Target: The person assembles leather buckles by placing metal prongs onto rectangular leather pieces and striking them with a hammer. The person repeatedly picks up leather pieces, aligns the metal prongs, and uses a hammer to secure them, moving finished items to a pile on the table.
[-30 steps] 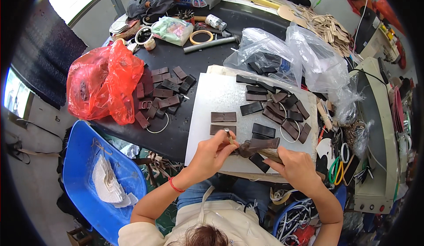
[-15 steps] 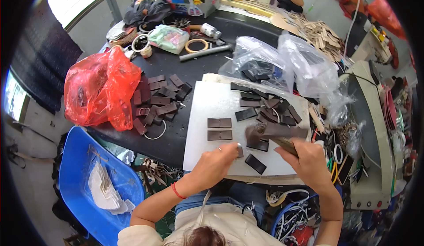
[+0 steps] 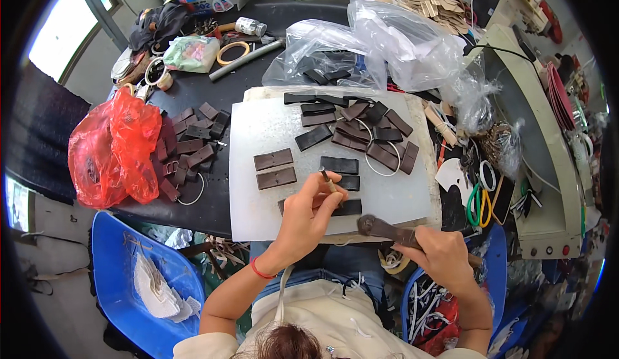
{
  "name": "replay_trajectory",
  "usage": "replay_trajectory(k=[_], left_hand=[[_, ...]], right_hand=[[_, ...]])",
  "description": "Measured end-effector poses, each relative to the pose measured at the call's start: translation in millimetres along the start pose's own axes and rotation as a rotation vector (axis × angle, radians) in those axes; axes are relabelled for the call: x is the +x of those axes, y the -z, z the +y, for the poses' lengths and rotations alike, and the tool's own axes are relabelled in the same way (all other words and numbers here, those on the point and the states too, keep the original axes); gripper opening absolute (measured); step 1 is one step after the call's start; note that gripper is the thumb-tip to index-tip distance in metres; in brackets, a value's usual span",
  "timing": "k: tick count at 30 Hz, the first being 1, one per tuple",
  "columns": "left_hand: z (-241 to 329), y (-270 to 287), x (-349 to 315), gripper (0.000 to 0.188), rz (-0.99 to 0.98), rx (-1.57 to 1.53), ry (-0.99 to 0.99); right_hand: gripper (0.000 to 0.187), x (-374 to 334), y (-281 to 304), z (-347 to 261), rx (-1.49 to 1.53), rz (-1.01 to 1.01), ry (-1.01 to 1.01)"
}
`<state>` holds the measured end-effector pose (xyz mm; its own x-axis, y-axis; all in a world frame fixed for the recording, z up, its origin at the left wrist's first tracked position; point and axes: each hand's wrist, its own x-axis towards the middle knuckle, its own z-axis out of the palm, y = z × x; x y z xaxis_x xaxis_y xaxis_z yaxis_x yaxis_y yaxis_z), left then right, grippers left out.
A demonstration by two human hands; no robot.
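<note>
My left hand [image 3: 304, 214] is closed around a slim punch-like tool [image 3: 330, 179] with a metal end, tilted above the white board [image 3: 255, 214]. Under and beside that hand lie black strap pieces [image 3: 340, 165], and one brown piece is mostly hidden by it. My right hand [image 3: 445, 256] grips a hammer [image 3: 390, 231] by its handle, its dark head over the board's front edge. Two brown leather pieces [image 3: 275, 169] with small marks in the middle lie left of my left hand.
A pile of brown and black pieces [image 3: 367, 133] with a white loop fills the board's far side. More lie beside a red plastic bag [image 3: 116, 146] on the left. Clear plastic bags [image 3: 400, 43] sit behind. Blue tubs [image 3: 106, 256] stand below the table edge, and a machine [image 3: 548, 223] at right.
The hammer has come down and back toward me from over the board. My left hand has lifted with the tool from the brown piece near the front edge. The whole view has shifted.
</note>
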<state>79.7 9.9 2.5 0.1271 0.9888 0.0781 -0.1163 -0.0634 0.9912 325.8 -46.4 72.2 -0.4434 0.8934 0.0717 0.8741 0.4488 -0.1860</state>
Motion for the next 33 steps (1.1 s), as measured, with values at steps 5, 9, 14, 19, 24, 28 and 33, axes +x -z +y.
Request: replay_trajectory(k=[5,9,14,19,24,28,33], left_hand=[[-0.4,4.3,-1.0,0.023,0.087,-0.077,0.007],[-2.9,1.7,1.8,0.024,0.076,-0.143,0.045],[-10.7,-1.5,2.3,0.023,0.100,-0.081,0.116],[-14.5,1.7,0.2,0.024,0.060,-0.048,0.140],[-8.1,1.2,-0.1,0.018,-0.002,0.176,-0.013],[-2.4,7.7,5.1,0.018,-0.123,0.360,-0.160],[0.3,0.1,0.2,0.024,-0.181,0.537,-0.259]], right_hand=[[0.040,-1.9,-1.8,10.2,0.159,0.069,-0.034],[0.041,7.7,-10.4,12.4,0.206,0.098,-0.041],[0.041,20.7,-17.5,13.6,0.196,0.018,-0.041],[0.041,22.5,-15.4,11.2,0.194,-0.015,-0.066],[0.035,25.3,-7.5,10.4,0.257,0.015,-0.068],[0.034,41.8,17.7,18.3,0.147,0.363,0.124],[0.038,43.9,52.2,-3.4,1.087,0.601,-0.038]])
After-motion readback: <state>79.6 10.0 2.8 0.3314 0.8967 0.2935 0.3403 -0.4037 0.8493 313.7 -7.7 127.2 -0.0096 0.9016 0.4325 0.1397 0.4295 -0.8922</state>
